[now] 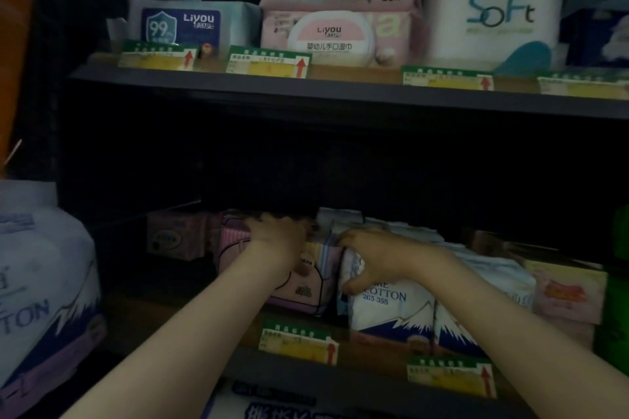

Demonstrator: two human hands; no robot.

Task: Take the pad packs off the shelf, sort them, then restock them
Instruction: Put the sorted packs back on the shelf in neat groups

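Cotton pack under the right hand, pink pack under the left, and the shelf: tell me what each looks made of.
Cotton pack: soft printed plastic film, likely; it creases under the right hand. Pink pack: similar soft wrap, slightly glossy, gripped by the left hand. Shelf: dark, matte, straight-edged, probably painted metal.

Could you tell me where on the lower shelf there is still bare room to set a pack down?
The bare patch is at the front left of the lower shelf, left of the pink pack and in front of the small pink box. From the pink pack rightward past the cotton packs, packs stand tight together.
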